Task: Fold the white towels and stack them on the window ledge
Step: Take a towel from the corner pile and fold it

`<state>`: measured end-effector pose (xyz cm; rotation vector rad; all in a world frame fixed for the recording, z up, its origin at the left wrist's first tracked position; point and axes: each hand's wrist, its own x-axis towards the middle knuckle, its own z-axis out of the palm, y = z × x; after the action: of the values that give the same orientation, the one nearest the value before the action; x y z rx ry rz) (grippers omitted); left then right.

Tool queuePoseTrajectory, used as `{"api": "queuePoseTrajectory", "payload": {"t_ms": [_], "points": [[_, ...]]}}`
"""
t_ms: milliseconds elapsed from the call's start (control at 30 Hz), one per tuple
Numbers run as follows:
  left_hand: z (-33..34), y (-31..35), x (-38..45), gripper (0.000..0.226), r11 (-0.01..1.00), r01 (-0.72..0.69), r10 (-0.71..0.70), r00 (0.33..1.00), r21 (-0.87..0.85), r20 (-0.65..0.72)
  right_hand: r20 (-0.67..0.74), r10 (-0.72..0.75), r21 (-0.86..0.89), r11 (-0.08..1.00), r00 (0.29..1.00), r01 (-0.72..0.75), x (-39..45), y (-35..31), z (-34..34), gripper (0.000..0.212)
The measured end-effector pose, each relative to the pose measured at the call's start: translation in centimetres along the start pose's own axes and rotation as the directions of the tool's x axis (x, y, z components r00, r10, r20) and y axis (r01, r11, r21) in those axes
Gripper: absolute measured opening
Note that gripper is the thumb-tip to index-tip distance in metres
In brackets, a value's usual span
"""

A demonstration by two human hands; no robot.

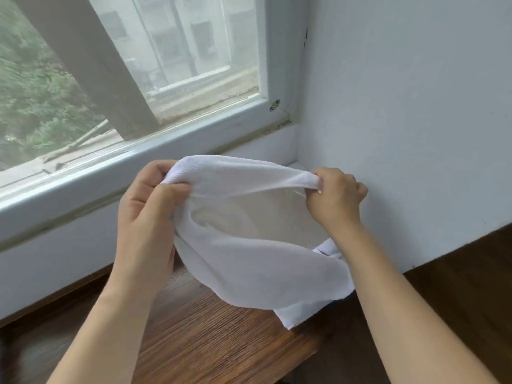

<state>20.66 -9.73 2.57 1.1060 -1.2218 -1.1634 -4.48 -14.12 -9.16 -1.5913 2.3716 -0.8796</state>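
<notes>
A white towel (249, 245) hangs in the air above the wooden window ledge (207, 336), stretched between both hands. My left hand (146, 217) grips its upper left edge with curled fingers. At the towel's upper right corner, my right hand (338, 198) pinches the bunched cloth. The towel sags in the middle and its lower part drapes down. A second piece of white cloth (293, 317) peeks out beneath it on the ledge; most of it is hidden.
The window frame (133, 167) runs along the left and back of the ledge. A white wall (401, 120) closes the corner on the right. Dark wood of the ledge shows at the front and the right.
</notes>
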Motion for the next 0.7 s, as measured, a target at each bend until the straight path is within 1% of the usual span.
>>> {"api": "queuePoseTrajectory", "payload": {"t_ms": [33,100,167,200,267,333,400,533,633,700], "points": [[-0.9,0.4,-0.2,0.035,0.999,-0.037,0.038,0.998,0.021,-0.043,0.011,0.029,0.110,0.993,1.000,-0.030,0.6,-0.3,-0.7,0.013],[-2.6,1.1,-0.7,0.041,0.993,-0.097,0.104,0.991,0.072,-0.089,-0.028,0.076,0.384,0.921,0.997,-0.060,1.1,-1.4,-2.6,0.010],[-4.5,1.4,-1.2,0.040,0.982,-0.137,0.152,0.981,0.129,-0.118,-0.114,0.055,0.538,0.843,0.992,0.015,0.9,-3.5,-4.6,0.018],[-5.6,1.4,-1.4,0.038,0.978,-0.146,0.167,0.976,0.151,-0.137,-0.156,0.025,0.573,0.816,0.987,0.070,0.6,-4.9,-5.5,0.017],[-8.0,1.2,-1.8,0.032,0.973,-0.140,0.172,0.970,0.186,-0.174,-0.237,-0.057,0.583,0.790,0.970,0.189,-0.1,-7.9,-7.2,0.014],[-10.7,0.8,-2.1,0.017,0.967,-0.127,0.168,0.970,0.221,-0.173,-0.292,-0.135,0.605,0.741,0.947,0.292,-1.2,-11.2,-8.8,0.023],[-13.4,0.2,-2.6,0.012,0.951,-0.116,0.165,0.975,0.286,-0.152,-0.307,-0.203,0.641,0.678,0.930,0.360,-2.8,-14.7,-9.7,0.029],[-18.3,-1.6,-3.7,0.010,0.933,-0.059,0.120,0.981,0.354,-0.152,-0.277,-0.309,0.706,0.576,0.910,0.411,-6.8,-21.9,-9.5,0.011],[-21.4,-2.9,-4.7,0.019,0.936,-0.023,0.078,0.987,0.351,-0.142,-0.271,-0.384,0.747,0.494,0.883,0.444,-10.5,-27.0,-8.6,0.013],[-23.4,-3.3,-5.3,0.027,0.937,0.002,0.053,0.988,0.349,-0.146,-0.276,-0.432,0.746,0.467,0.859,0.475,-13.1,-30.1,-8.0,0.014]]}}
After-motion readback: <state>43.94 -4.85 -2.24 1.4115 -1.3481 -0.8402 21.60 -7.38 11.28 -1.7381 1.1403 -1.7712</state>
